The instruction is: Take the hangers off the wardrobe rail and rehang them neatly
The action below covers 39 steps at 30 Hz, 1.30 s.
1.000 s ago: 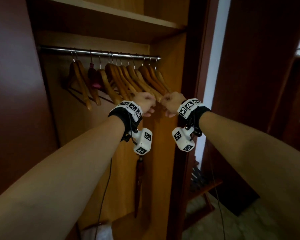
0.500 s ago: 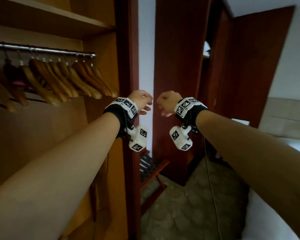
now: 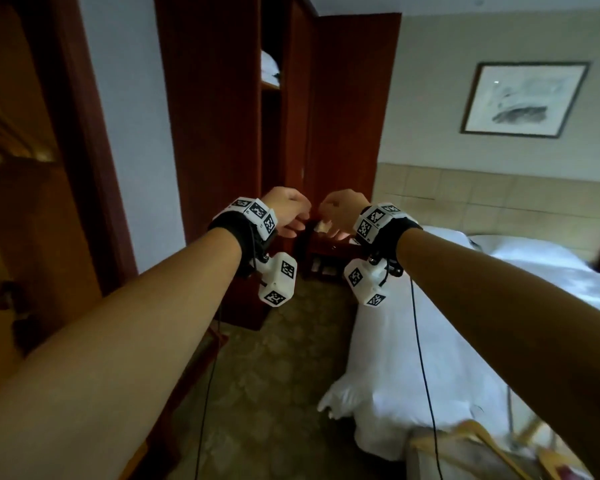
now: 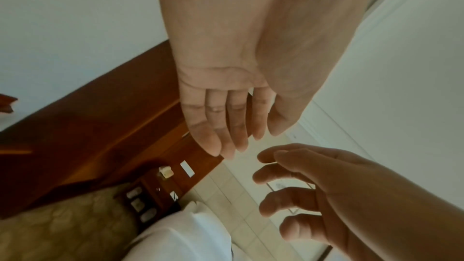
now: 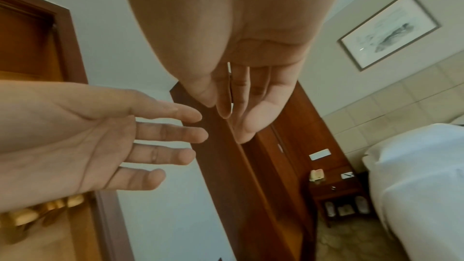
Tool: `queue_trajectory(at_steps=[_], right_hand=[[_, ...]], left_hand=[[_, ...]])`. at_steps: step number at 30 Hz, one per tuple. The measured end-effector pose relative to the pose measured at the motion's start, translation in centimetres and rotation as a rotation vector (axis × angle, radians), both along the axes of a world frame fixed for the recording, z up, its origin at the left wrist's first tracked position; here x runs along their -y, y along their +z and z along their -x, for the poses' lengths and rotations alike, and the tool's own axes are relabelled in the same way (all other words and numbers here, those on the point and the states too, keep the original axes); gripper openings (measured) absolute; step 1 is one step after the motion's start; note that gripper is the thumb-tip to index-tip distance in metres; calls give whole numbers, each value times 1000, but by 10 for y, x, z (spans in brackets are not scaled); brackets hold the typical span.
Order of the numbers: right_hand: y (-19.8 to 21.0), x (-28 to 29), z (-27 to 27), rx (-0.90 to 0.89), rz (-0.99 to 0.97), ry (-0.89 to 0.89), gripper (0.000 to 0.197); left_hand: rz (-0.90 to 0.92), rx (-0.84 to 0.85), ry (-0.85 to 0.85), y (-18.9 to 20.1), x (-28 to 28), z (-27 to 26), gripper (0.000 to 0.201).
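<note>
Hotel bedroom now fills the head view; a second ago it faced the wardrobe rail. Left hand and right hand hang close together, fingers loosely spread, holding nothing. Beyond them stands the bed. Hangers remain left of the hands, blurred; others lie by the bed's foot. Likely fetching those next.

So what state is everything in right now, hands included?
Left hand: open, holding nothing.
Right hand: open, holding nothing.
Wardrobe door: open.
Hangers: lying by the bed's foot, off the rail.
Bed: made, white cover.
</note>
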State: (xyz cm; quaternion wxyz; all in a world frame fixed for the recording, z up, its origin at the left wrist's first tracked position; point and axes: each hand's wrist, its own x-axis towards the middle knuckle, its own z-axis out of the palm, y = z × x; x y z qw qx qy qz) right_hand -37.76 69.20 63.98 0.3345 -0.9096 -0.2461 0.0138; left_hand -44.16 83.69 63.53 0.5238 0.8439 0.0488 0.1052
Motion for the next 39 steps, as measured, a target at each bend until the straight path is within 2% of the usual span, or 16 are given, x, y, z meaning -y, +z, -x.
queue_trajectory(at_steps=[10,19,24,30,39], right_hand=[[-51,202,10,-113,6,-220,23],[-107,322,-20,-224,-64,-492,24],[-147,370,-57,-312,-33,-609,22],[-197,418,-95,-410,-60,-781,23],[-269,485,-103,-513,-42,-956,26]], left_hand=[[39,-173,-252,-56,186,-34,8],[23,-323,-456,-112,306,-103,15],[58,-430,-576,-156,351,-162,11],[131,-659,-726,-211,388,-219,15],[206,-712,-665,-274,443,-271,10]])
